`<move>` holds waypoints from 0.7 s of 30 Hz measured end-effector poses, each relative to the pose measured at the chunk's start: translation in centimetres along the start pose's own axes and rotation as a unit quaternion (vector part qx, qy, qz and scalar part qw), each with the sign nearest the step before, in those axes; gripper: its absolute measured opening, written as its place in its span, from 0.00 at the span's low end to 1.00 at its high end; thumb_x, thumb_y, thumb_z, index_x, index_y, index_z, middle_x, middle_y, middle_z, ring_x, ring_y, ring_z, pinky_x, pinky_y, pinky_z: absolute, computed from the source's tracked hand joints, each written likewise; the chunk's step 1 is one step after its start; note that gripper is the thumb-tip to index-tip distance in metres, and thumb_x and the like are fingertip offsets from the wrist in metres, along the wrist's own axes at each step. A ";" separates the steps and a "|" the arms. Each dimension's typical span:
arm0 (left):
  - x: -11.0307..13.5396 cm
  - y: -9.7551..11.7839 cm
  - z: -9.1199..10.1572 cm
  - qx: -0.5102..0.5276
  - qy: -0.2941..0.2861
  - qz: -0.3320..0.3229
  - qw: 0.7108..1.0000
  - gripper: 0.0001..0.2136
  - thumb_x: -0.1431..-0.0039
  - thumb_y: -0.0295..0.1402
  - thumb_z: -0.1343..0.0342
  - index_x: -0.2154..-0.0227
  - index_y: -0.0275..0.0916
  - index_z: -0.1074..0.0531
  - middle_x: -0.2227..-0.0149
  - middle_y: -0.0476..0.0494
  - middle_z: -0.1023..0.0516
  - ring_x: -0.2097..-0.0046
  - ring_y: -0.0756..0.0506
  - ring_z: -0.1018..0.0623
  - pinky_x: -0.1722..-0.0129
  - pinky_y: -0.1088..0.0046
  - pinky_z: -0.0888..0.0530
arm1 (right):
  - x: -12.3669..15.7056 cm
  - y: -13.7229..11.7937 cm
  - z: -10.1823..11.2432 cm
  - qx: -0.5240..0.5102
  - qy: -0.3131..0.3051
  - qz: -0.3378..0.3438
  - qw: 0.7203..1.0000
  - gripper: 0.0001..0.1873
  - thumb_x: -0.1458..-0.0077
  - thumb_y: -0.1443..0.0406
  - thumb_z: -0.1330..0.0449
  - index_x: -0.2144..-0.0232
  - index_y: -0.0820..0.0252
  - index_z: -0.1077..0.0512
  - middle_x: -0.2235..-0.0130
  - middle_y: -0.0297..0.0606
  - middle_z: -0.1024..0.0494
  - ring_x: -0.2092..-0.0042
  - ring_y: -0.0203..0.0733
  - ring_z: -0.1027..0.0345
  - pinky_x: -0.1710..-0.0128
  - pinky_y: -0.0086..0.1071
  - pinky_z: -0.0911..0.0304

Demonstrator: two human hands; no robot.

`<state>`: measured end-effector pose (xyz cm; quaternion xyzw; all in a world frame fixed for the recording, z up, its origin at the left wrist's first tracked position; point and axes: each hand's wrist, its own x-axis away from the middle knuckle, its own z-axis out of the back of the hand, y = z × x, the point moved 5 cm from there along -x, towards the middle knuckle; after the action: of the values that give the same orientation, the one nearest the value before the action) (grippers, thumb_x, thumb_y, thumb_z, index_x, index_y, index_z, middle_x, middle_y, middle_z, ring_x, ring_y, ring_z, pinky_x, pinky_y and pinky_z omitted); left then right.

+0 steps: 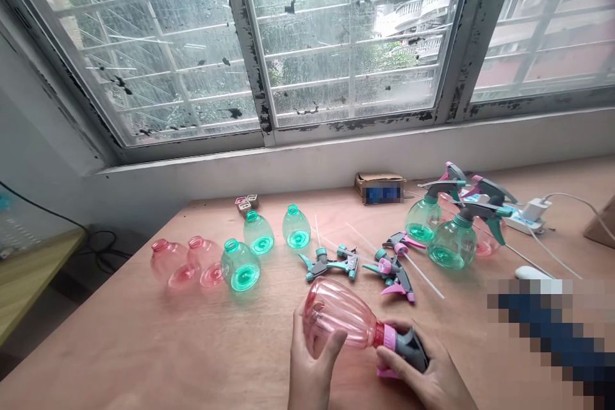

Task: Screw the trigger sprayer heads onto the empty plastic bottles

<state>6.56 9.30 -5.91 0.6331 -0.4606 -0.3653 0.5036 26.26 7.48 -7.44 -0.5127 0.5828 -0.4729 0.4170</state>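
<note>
A clear pink spray bottle (343, 314) lies tilted on its side in the air, its base up and to the left. Around its body wraps my left hand (312, 359), thumb in front. At the neck, my right hand (423, 365) grips the grey and pink spray head (406, 346), thumb by the pink collar; part of the head is hidden by the fingers. Just beyond lie loose grey and teal spray heads (331, 262) with thin straws, and grey and pink spray heads (396, 272) to their right.
Open green bottles (241, 266) and pink bottles (168, 262) stand at the left. Assembled green spray bottles (451, 243) stand at the right, near a power strip (523, 221) and a white mouse (535, 274). A small cardboard box (379, 180) sits by the wall.
</note>
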 end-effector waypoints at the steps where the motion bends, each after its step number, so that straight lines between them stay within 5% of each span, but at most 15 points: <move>1: -0.1 -0.2 0.1 -0.006 -0.015 -0.007 1.000 0.36 0.55 0.45 0.25 0.43 0.41 0.27 0.41 0.34 0.22 0.38 0.31 0.25 0.37 0.56 0.30 | -0.1 -0.1 0.1 -0.004 -0.002 -0.002 1.000 0.25 0.51 0.47 0.25 0.59 0.58 0.20 0.72 0.36 0.17 0.71 0.47 0.22 0.71 0.33 0.22; 9: -0.5 -1.7 0.2 0.003 -0.071 -0.012 0.997 0.36 0.53 0.38 0.25 0.40 0.43 0.30 0.41 0.35 0.23 0.39 0.32 0.24 0.37 0.54 0.31 | -0.7 0.0 0.7 0.001 -0.006 0.012 1.000 0.23 0.46 0.49 0.27 0.58 0.59 0.22 0.74 0.35 0.19 0.72 0.46 0.23 0.69 0.35 0.24; 15: -0.2 -1.2 0.3 0.009 -0.018 -0.004 1.000 0.35 0.56 0.44 0.24 0.44 0.41 0.28 0.42 0.34 0.22 0.38 0.32 0.25 0.35 0.55 0.33 | -0.7 0.1 0.5 0.029 0.033 0.034 0.998 0.24 0.51 0.48 0.25 0.58 0.55 0.19 0.61 0.39 0.15 0.61 0.52 0.20 0.65 0.35 0.20; 21: 0.1 -0.2 0.4 0.007 0.038 -0.002 0.999 0.36 0.59 0.50 0.24 0.49 0.39 0.29 0.51 0.36 0.19 0.48 0.36 0.18 0.48 0.64 0.23 | -0.1 -2.0 0.0 0.121 0.014 0.190 0.974 0.11 0.42 0.52 0.30 0.62 0.50 0.17 0.55 0.39 0.17 0.48 0.55 0.23 0.49 0.33 0.28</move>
<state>6.29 9.12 -6.19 0.6511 -0.4425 -0.3384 0.5155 26.72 7.50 -5.45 -0.3318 0.6141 -0.4586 0.5499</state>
